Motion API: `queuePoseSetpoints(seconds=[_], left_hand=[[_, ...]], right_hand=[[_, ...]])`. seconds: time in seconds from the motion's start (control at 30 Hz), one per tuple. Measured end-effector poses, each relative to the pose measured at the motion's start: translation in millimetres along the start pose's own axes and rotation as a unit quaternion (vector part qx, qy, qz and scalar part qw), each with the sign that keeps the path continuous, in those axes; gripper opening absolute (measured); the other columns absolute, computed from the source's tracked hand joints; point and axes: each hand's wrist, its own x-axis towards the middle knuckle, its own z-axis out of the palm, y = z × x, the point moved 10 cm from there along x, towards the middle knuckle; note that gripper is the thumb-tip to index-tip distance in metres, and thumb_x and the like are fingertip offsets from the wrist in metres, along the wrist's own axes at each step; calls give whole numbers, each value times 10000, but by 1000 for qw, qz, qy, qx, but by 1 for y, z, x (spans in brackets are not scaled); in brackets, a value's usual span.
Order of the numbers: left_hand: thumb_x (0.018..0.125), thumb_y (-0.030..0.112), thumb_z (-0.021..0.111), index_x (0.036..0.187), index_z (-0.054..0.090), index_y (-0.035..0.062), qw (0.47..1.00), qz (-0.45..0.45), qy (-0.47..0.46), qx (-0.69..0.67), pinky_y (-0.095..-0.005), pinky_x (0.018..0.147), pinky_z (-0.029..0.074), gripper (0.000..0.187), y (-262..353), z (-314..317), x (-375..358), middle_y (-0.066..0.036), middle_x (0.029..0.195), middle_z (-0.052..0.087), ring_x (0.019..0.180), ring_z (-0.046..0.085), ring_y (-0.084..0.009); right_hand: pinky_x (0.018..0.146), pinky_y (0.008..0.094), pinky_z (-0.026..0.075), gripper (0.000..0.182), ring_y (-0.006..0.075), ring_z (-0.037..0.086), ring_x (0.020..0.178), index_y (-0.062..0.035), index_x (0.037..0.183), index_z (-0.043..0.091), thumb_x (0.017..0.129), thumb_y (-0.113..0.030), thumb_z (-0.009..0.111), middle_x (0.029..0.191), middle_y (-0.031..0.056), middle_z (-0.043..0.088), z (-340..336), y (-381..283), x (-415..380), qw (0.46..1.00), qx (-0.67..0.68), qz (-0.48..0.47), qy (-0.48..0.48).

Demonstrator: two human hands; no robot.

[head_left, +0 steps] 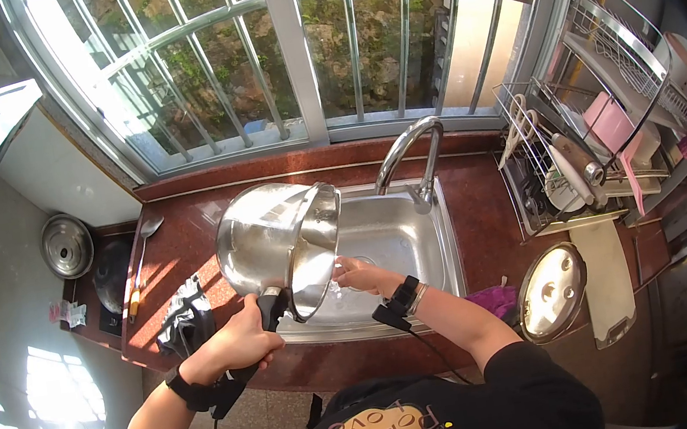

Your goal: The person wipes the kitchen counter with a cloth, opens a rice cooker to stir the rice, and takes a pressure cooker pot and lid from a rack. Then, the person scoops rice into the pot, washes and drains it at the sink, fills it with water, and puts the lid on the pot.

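Note:
My left hand (235, 343) grips the black handle of a large steel pot (273, 241), holding it tilted on its side over the left edge of the sink (403, 237), its mouth facing right. My right hand (358, 275) reaches under the pot's rim, fingers near its opening above the basin; I cannot tell if it holds anything. Both wrists wear black bands with cables. The curved tap (414, 153) stands behind the sink.
A pot lid (551, 291) and a cutting board (609, 284) lie on the counter at right, under a dish rack (602, 137) with utensils. A dark cloth (186, 313), a spoon (140, 263) and a stove with a lid (67, 245) are at left. A barred window is behind.

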Motion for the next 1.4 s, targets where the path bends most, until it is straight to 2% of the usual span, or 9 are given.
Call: queuePoseSetpoints(seconds=[0.3,0.57,0.77,0.87,1.07,1.13,1.27,1.33,1.4], left_hand=[[781,21,607,1055,269,-73,1000,2,-4,7,-270,421,468,445,2,1,2,-104,634,561,494,570,-150],[776,47,613,1044,276,-83,1000,4,-5,28,-275,427,466,449,8,5,6,-115,626,578,482,580,-162],[779,21,615,1197,253,-78,1000,4,-18,12,-253,428,441,562,7,13,18,-62,628,527,485,535,-121],[778,36,599,1051,278,-101,999,43,-28,0,-276,434,462,444,17,18,25,-120,639,577,502,584,-163],[808,-5,582,1165,289,-51,979,63,-77,-178,-246,429,427,464,-11,31,60,-63,665,513,512,520,-117],[807,-43,568,1238,293,27,918,42,-121,-376,-225,420,399,515,-10,37,62,-49,703,485,512,479,-91],[797,-64,560,1259,304,70,856,39,-200,-476,-221,414,390,545,-20,58,77,-46,737,480,511,463,-83],[801,-63,556,1256,304,68,859,46,-198,-470,-221,415,392,536,-17,68,79,-42,731,475,514,465,-83],[806,-58,554,1259,301,67,857,51,-215,-466,-224,418,393,534,-12,79,82,-37,726,464,516,467,-84]], right_hand=[[900,297,431,725,199,523,1058,67,1438,161,872,-85,587,1187,131,531,-4,2,-4,1000,-23,7,6],[888,284,426,565,152,506,1065,-5,1359,356,826,6,541,1140,87,554,-6,4,-2,999,27,-21,-14],[869,283,418,590,141,515,1013,-53,1388,355,831,3,541,1181,96,571,-24,14,-3,999,36,-26,-16],[876,283,410,614,143,516,1036,-70,1404,343,824,10,529,1189,108,588,-38,20,-3,999,32,-22,-3],[837,269,430,571,136,557,974,-48,1357,414,798,27,505,1149,109,618,-83,-17,-39,996,-62,-40,45],[830,274,442,549,143,575,951,-32,1328,433,787,32,500,1145,119,622,-108,-30,-43,990,-89,-82,69],[849,348,485,374,317,627,966,-4,1147,546,780,29,481,1062,189,643,-156,-104,-71,893,-350,-113,261],[818,405,490,272,363,612,920,-17,1009,597,770,14,471,996,183,646,-169,-156,-116,722,-383,-300,492],[806,395,495,279,338,614,920,-10,1006,592,759,37,472,974,164,643,-180,-135,-91,742,-439,-275,425]])
